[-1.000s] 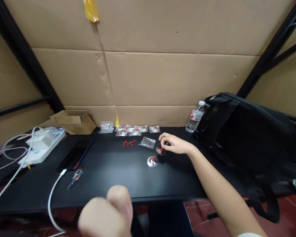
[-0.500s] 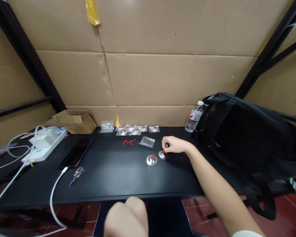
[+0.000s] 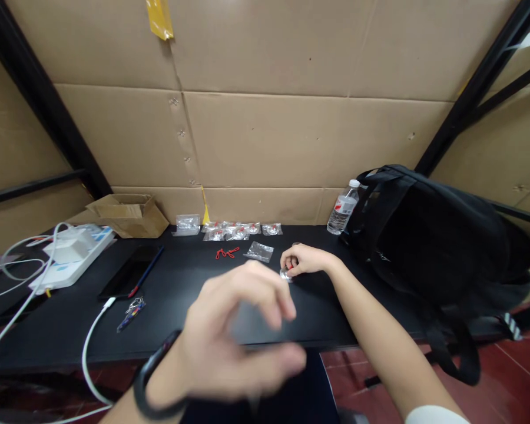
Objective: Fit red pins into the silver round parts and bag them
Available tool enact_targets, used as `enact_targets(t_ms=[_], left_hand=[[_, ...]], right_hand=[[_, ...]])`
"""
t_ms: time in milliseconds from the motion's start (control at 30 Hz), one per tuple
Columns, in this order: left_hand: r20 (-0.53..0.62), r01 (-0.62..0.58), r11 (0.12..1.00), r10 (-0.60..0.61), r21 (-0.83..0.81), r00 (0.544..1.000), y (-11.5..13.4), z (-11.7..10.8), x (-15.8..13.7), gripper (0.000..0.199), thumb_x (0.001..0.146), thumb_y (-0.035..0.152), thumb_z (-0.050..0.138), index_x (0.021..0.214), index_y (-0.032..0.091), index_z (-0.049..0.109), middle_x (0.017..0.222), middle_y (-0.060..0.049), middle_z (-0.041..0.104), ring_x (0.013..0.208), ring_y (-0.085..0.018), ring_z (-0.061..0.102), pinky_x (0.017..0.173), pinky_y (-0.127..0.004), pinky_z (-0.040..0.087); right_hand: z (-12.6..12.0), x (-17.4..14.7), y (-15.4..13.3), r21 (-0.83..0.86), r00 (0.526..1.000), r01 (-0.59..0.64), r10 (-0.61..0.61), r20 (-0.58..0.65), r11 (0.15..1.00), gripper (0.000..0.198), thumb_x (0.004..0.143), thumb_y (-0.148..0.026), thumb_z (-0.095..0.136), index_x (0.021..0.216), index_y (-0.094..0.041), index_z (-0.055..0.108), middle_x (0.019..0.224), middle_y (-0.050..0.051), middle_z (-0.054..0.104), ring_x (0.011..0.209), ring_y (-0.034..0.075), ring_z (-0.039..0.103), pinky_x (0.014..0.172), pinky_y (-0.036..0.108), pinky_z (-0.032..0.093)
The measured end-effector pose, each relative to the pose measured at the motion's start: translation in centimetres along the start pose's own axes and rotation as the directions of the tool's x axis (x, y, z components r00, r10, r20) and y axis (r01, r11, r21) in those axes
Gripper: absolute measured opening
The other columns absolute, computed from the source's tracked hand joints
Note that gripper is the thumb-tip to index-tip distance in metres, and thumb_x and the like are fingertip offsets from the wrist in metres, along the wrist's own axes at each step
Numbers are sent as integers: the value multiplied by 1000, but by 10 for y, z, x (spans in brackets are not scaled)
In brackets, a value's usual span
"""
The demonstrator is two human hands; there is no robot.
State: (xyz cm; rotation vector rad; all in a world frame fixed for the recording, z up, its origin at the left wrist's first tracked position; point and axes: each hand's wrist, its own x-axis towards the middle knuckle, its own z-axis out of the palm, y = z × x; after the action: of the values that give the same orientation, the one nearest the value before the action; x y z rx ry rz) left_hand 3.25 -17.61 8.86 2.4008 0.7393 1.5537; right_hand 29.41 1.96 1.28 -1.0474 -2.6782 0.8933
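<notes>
My right hand [image 3: 304, 259] is over the table, its fingers closed at the red cord of a small silver finger cymbal [image 3: 285, 274]. The hand covers much of that cymbal. Nearer to me, my left hand [image 3: 242, 330] is raised above the table's front edge, slightly blurred, with thumb and fingers apart and nothing between them. It blocks the spot where a second cymbal lay. Behind the hands lie a clear plastic bag [image 3: 259, 252] and some loose red cords [image 3: 227, 253]. Along the cardboard wall are several bagged cymbals [image 3: 237, 232].
At the right stand a water bottle [image 3: 343, 207] and a large black bag [image 3: 428, 247]. To the left are a cardboard box [image 3: 152, 218], a phone [image 3: 130, 274], a keychain [image 3: 131, 315], a power strip [image 3: 82, 265] and white cables. More clear bags [image 3: 188, 225] lie near the wall.
My left hand has risen from the lower edge and opened, now blocking the second cymbal. My right hand stays at its cymbal, its fingers lower over it. The view has shifted slightly.
</notes>
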Motion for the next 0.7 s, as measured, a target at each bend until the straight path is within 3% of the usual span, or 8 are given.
enact_targets(t_ms=[67, 133, 200, 267, 433, 500, 700], left_hand=[[263, -94, 986, 55, 138, 963, -44, 12, 21, 16, 94, 39, 65, 84, 26, 64, 74, -1, 68, 68, -17, 63, 78, -38, 51], [486, -214, 923, 34, 320, 873, -91, 22, 31, 26, 102, 33, 52, 82, 23, 65, 72, -2, 67, 69, -18, 62, 83, -38, 47], [617, -319, 875, 29, 365, 786, -128, 30, 30, 31, 103, 24, 46, 82, 21, 67, 73, -5, 67, 73, -18, 63, 82, -36, 45], [682, -405, 853, 83, 328, 727, -148, 37, 22, 29, 103, 26, 46, 84, 22, 68, 79, -7, 68, 77, -19, 63, 79, -34, 44], [675, -402, 887, 154, 228, 722, -153, 52, 8, 21, 98, 43, 58, 96, 26, 70, 88, -7, 70, 82, -20, 63, 78, -32, 43], [691, -398, 887, 137, 233, 710, -154, 56, 8, 17, 99, 36, 57, 99, 26, 71, 87, -6, 70, 81, -19, 63, 78, -32, 43], [791, -454, 856, 92, 247, 605, -161, 57, 20, 18, 97, 19, 57, 94, 23, 74, 83, -5, 72, 73, -18, 64, 73, -31, 44]], right_hand=[[0, 1, 0, 6, 1000, 0, 0, 7, 1000, 21, 72, -29, 79, 89, -18, 77, 72, -1, 72, 66, 14, 65, 64, 22, 46], [0, 1, -1, 24, 1000, -2, 1, 19, 1000, 19, 73, -29, 77, 88, -18, 78, 72, 0, 73, 67, 15, 66, 65, 22, 47], [0, 0, -1, 37, 1000, -4, 3, 31, 999, 17, 74, -29, 75, 87, -18, 78, 73, 2, 75, 68, 15, 67, 65, 23, 48], [-1, 0, -1, 30, 1000, 1, -2, 31, 1000, 17, 75, -29, 75, 87, -18, 79, 74, 2, 76, 68, 16, 68, 65, 23, 49], [-5, -3, -3, -51, 1000, -13, 13, 4, 999, 13, 74, -24, 75, 86, -19, 80, 74, 3, 76, 67, 16, 67, 64, 23, 47], [-7, -4, -4, -90, 999, -34, 33, -21, 995, 12, 73, -21, 76, 83, -19, 81, 73, 3, 76, 67, 16, 67, 64, 22, 46], [-11, -7, -4, -174, 994, -96, 86, -62, 980, 13, 73, -22, 78, 84, -20, 83, 71, 3, 74, 64, 15, 64, 61, 23, 42]])
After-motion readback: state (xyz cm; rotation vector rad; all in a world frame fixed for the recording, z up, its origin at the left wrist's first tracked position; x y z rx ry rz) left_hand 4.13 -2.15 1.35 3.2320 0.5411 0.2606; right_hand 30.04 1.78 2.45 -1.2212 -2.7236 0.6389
